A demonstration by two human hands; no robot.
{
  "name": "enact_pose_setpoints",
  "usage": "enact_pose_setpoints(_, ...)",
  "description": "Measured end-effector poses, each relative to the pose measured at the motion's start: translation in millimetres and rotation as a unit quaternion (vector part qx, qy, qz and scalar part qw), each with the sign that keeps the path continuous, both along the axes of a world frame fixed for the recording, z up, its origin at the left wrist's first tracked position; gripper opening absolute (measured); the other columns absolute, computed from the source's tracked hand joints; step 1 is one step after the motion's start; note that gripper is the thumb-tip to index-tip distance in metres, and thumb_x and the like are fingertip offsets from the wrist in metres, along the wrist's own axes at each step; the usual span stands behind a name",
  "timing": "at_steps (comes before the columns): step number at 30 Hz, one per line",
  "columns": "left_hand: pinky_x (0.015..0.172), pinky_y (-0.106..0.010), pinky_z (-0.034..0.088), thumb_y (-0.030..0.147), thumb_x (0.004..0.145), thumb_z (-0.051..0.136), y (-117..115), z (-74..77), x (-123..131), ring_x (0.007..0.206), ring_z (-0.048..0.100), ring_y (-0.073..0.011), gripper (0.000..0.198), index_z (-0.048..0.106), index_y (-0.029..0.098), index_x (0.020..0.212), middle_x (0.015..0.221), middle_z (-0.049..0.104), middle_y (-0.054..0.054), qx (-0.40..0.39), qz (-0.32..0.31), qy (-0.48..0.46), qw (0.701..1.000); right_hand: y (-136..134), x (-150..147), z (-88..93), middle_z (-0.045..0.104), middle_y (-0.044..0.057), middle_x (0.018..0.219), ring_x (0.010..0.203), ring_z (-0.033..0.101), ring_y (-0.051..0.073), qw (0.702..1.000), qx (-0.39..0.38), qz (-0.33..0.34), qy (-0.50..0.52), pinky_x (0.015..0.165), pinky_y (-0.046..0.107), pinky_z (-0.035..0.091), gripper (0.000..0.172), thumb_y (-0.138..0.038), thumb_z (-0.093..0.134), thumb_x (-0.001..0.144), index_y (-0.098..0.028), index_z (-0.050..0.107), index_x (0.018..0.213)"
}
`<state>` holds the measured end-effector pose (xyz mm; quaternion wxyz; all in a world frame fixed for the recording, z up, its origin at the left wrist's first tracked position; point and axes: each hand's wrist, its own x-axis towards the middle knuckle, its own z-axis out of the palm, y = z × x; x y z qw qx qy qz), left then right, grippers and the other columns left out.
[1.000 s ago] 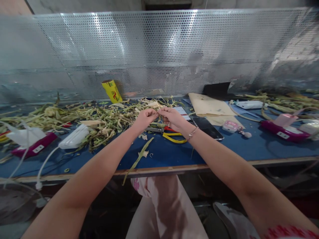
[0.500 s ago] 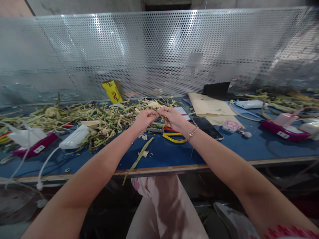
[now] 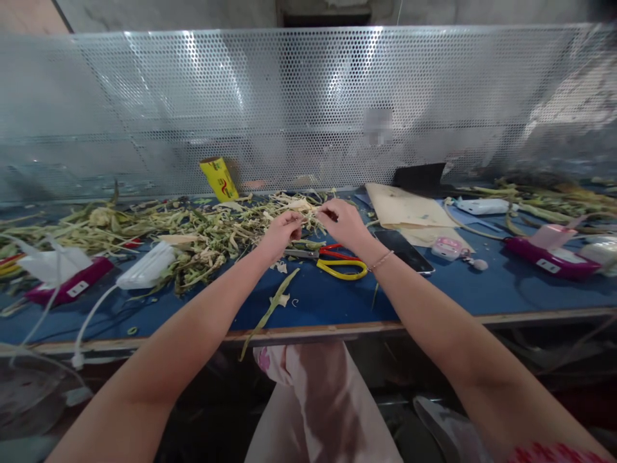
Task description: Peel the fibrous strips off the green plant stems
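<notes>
My left hand (image 3: 283, 231) and my right hand (image 3: 343, 223) are raised over the blue table (image 3: 434, 289), fingers pinched on a thin pale plant strip (image 3: 311, 211) stretched between them. A small gap separates the two hands. Just beneath them lie scissors with red and yellow handles (image 3: 337, 260). A heap of green and pale plant stems and peelings (image 3: 183, 228) spreads to the left of my hands. One long green strip (image 3: 270, 308) lies near the table's front edge.
A perforated metal screen (image 3: 308, 109) closes the back. A yellow roll (image 3: 219, 179), brown paper (image 3: 405, 209), a dark phone (image 3: 405, 249), pink devices (image 3: 549, 254) (image 3: 67, 288), white cables (image 3: 87, 321) and more stems (image 3: 544, 196) lie about.
My hands have drawn slightly apart, the right one moving right and back, stretching the strip between them. The scissors show more fully.
</notes>
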<state>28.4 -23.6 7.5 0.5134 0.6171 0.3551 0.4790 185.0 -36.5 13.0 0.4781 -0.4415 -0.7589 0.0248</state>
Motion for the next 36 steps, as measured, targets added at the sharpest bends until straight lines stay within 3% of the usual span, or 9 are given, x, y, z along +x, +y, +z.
enact_pose_setpoints(4,0.055,-0.023,0.041,0.018,0.071,0.053,3.1,-2.5,1.2,0.05,0.05,-0.0082,0.007,0.048,0.016,0.075,0.052,0.052,0.004,-0.024,-0.014,-0.002,1.0,2.5,-3.7,-4.9,0.053,0.004,0.069,0.069,0.047,0.015,0.997,-0.049,0.032,-0.05,0.067,0.028,0.035,0.01,-0.02,0.047,0.076,-0.018,0.052,0.068)
enact_pose_setpoints(9,0.061,-0.024,0.043,0.018,0.071,0.055,5.9,-6.0,2.8,0.055,0.053,-0.0092,0.01,0.048,0.015,0.078,0.055,0.054,0.003,-0.011,-0.004,0.003,1.0,3.8,-7.8,-6.8,0.05,0.0,0.064,0.063,0.045,0.013,0.993,-0.099,0.05,-0.046,0.063,0.025,0.032,0.012,-0.016,0.044,0.077,-0.018,0.049,0.067)
enact_pose_setpoints(13,0.053,-0.021,0.037,0.026,0.075,0.055,5.3,-7.3,2.7,0.051,0.046,-0.0063,0.016,0.049,0.015,0.067,0.057,0.051,0.002,0.017,-0.007,0.015,1.0,1.4,-9.1,-4.5,0.048,-0.001,0.061,0.061,0.043,0.012,0.992,-0.105,0.052,-0.051,0.062,0.024,0.031,0.013,-0.014,0.044,0.076,-0.018,0.047,0.064)
enact_pose_setpoints(19,0.04,-0.017,0.019,0.023,0.077,0.053,0.7,-5.0,4.6,0.038,0.025,-0.0024,0.02,0.042,0.016,0.062,0.044,0.03,0.008,-0.016,-0.017,-0.023,0.999,-0.5,-12.7,-6.8,0.043,-0.003,0.058,0.056,0.038,0.01,0.992,-0.093,0.069,-0.048,0.058,0.023,0.029,0.013,-0.017,0.045,0.076,-0.017,0.048,0.063)
enact_pose_setpoints(27,0.039,-0.016,0.02,0.01,0.075,0.05,-8.1,5.0,5.8,0.036,0.027,-0.0023,0.018,0.042,0.014,0.059,0.042,0.031,0.007,-0.068,-0.02,-0.073,0.995,1.0,-13.8,-9.5,0.042,-0.004,0.052,0.051,0.034,0.008,0.992,-0.099,0.08,-0.005,0.052,0.022,0.026,0.015,-0.021,0.047,0.074,-0.015,0.056,0.065)
enact_pose_setpoints(36,0.039,-0.015,0.021,0.01,0.076,0.049,-8.5,5.2,6.3,0.037,0.028,-0.002,0.018,0.043,0.014,0.059,0.043,0.034,0.007,-0.08,-0.025,-0.085,0.993,-0.3,-14.1,-7.3,0.04,-0.004,0.05,0.05,0.032,0.007,0.99,-0.119,0.079,0.01,0.051,0.022,0.025,0.016,-0.021,0.048,0.073,-0.014,0.059,0.065)
